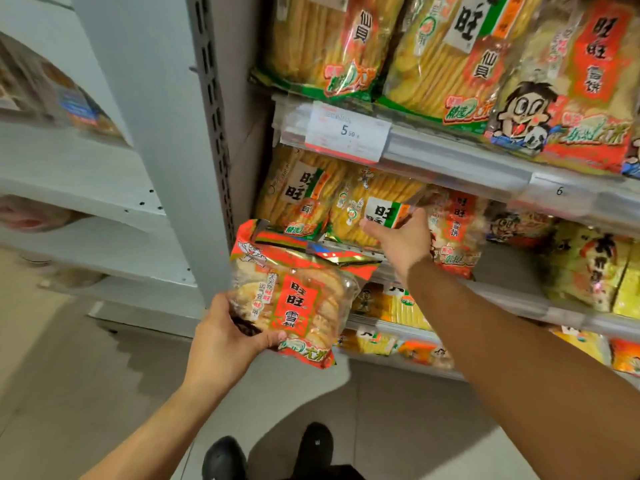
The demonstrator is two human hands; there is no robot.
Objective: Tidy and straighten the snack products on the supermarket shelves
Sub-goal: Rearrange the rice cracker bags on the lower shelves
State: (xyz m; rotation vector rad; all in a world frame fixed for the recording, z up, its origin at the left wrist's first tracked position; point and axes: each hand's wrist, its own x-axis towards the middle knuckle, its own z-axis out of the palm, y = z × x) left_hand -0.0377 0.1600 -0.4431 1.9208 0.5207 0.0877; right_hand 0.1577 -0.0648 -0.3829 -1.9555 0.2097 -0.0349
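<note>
My left hand grips the lower left edge of a red rice cracker bag, held in the air in front of the shelves. My right hand reaches into the middle shelf and holds a yellow and green cracker bag by its right side. A second yellow and green bag stands to its left at the shelf end. To the right of my hand stands a red bag of the same kind as the one I carry.
The top shelf carries larger yellow bags and a red bag, with a price tag on its rail. Lower shelves hold several small yellow packs. A grey upright post bounds the shelves on the left. My shoes stand on the tiled floor.
</note>
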